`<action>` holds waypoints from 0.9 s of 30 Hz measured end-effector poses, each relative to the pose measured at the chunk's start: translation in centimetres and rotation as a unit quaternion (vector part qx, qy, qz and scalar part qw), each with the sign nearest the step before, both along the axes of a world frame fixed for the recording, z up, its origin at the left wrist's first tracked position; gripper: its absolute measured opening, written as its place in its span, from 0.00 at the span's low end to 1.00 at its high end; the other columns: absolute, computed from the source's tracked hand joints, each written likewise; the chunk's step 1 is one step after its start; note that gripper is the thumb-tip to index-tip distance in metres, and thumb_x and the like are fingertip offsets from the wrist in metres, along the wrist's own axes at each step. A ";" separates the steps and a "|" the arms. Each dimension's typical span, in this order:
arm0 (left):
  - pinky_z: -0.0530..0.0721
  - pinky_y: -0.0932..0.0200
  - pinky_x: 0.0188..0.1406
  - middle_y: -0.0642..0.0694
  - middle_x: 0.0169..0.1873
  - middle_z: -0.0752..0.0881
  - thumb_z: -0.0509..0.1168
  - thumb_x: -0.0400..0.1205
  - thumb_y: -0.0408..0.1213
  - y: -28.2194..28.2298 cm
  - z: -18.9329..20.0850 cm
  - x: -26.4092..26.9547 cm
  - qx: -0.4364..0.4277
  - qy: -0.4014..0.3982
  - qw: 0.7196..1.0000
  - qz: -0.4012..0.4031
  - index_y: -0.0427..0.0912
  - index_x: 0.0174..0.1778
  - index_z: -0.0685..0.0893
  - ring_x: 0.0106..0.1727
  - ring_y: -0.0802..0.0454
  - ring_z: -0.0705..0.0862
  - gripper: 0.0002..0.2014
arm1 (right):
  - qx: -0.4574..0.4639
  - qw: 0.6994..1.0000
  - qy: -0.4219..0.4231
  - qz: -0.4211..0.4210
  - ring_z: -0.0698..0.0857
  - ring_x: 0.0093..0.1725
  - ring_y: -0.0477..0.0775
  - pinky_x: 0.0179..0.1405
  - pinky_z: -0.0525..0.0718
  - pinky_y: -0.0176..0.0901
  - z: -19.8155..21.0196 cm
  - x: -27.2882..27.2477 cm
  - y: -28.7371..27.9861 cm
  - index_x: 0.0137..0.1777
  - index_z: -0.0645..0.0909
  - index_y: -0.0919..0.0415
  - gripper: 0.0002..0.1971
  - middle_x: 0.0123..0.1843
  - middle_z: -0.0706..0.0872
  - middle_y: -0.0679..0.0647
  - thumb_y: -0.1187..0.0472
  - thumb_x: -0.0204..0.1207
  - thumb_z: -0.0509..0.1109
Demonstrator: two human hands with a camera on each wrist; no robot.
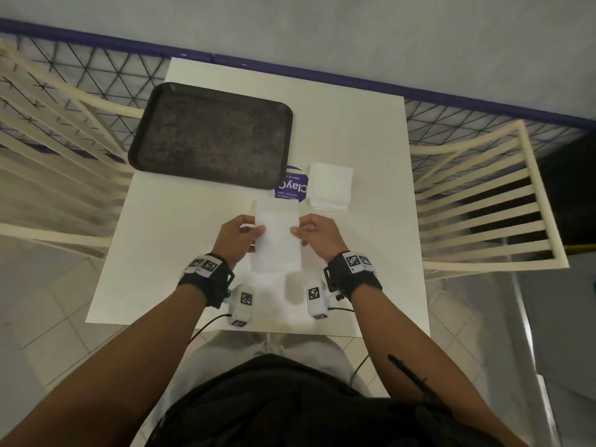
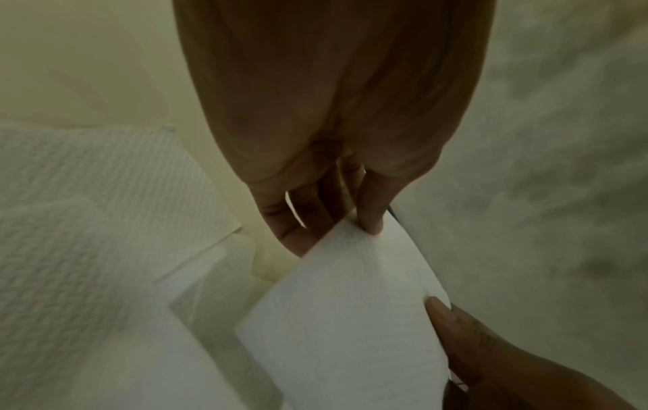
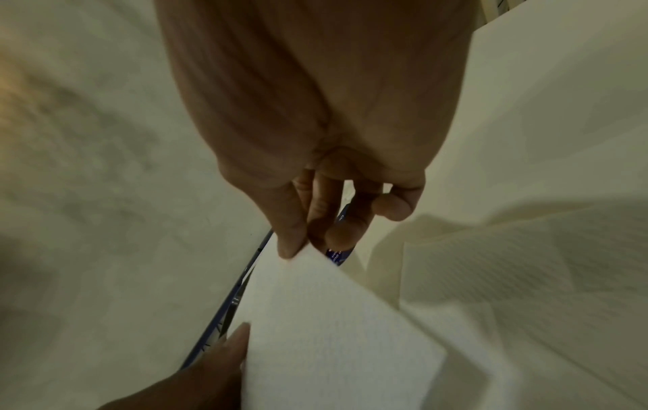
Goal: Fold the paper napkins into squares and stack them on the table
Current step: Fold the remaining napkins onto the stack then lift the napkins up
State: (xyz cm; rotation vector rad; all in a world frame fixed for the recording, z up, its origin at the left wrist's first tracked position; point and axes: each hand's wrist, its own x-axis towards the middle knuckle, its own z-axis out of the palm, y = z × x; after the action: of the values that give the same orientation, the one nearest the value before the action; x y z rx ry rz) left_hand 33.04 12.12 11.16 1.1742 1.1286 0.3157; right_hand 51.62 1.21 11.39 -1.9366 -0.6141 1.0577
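Note:
A white paper napkin (image 1: pixel 277 235), folded to a long rectangle, is held above the white table (image 1: pixel 161 253) between both hands. My left hand (image 1: pixel 248 232) pinches its left edge, and the thumb shows on the paper in the left wrist view (image 2: pixel 368 219). My right hand (image 1: pixel 304 230) pinches the right edge, thumb and fingers closed on a corner (image 3: pixel 294 249). A stack of folded square napkins (image 1: pixel 330 185) lies on the table just beyond my right hand. More napkin sheets (image 2: pixel 87 208) lie under the hands near the table's front edge.
A dark brown tray (image 1: pixel 209 135) sits at the table's far left. A round purple sticker (image 1: pixel 292 187) lies between tray and stack. Cream slatted chairs stand at the left (image 1: pixel 48 140) and right (image 1: pixel 483 201) of the table. A wire fence (image 1: pixel 96 69) runs behind.

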 end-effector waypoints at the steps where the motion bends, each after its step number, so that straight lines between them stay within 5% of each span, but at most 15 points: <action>1: 0.91 0.40 0.54 0.36 0.49 0.93 0.73 0.83 0.32 0.1 -0.1 0.0 -0.009 -0.007 1.000 -0.004 0.40 0.53 0.87 0.48 0.39 0.91 0.04 | 0.000 1.000 0.001 -0.002 0.83 0.30 0.51 0.39 0.86 0.44 0.0 0.1 0.1 0.42 0.84 0.57 0.08 0.34 0.86 0.46 0.63 0.73 0.82; 6: 0.89 0.46 0.51 0.36 0.45 0.92 0.71 0.82 0.24 0.4 0.2 0.1 -0.016 -0.031 0.999 0.015 0.39 0.46 0.89 0.46 0.40 0.89 0.06 | 0.031 0.999 0.010 0.004 0.80 0.27 0.50 0.30 0.78 0.32 0.7 0.3 0.2 0.46 0.82 0.61 0.07 0.23 0.80 0.40 0.73 0.77 0.73; 12: 0.91 0.45 0.53 0.36 0.47 0.91 0.65 0.83 0.21 0.8 0.5 0.6 -0.039 -0.040 0.998 0.036 0.33 0.47 0.91 0.48 0.39 0.89 0.09 | 0.014 0.999 0.041 -0.023 0.82 0.32 0.53 0.31 0.74 0.41 0.8 0.3 0.7 0.44 0.88 0.54 0.14 0.38 0.87 0.55 0.71 0.75 0.64; 17: 0.88 0.55 0.45 0.38 0.51 0.93 0.63 0.86 0.30 1.0 0.6 0.8 -0.069 -0.041 0.995 0.060 0.31 0.52 0.92 0.50 0.42 0.90 0.12 | 0.014 0.997 0.060 -0.046 0.83 0.31 0.48 0.33 0.76 0.39 1.1 0.5 0.8 0.46 0.92 0.56 0.05 0.40 0.89 0.50 0.59 0.78 0.74; 22: 0.92 0.47 0.55 0.40 0.50 0.93 0.75 0.83 0.36 1.3 -0.5 0.8 -0.003 -0.012 0.999 0.034 0.40 0.53 0.93 0.52 0.43 0.91 0.06 | 0.035 0.999 0.021 -0.018 0.83 0.29 0.43 0.30 0.78 0.28 0.6 0.4 0.5 0.55 0.89 0.61 0.08 0.36 0.88 0.55 0.68 0.76 0.76; 27: 0.93 0.48 0.55 0.41 0.47 0.94 0.77 0.81 0.34 1.4 -0.9 0.7 0.050 0.028 0.998 -0.006 0.42 0.54 0.94 0.51 0.40 0.93 0.07 | 0.020 0.999 -0.022 0.012 0.87 0.41 0.46 0.53 0.85 0.46 0.0 0.5 1.1 0.58 0.90 0.50 0.12 0.37 0.89 0.47 0.58 0.75 0.79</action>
State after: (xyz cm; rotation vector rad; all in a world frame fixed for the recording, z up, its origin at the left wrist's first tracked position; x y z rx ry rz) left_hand 33.72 13.52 10.29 1.2844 1.1661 0.3352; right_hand 52.09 2.35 11.36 -1.9257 -0.6803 1.0123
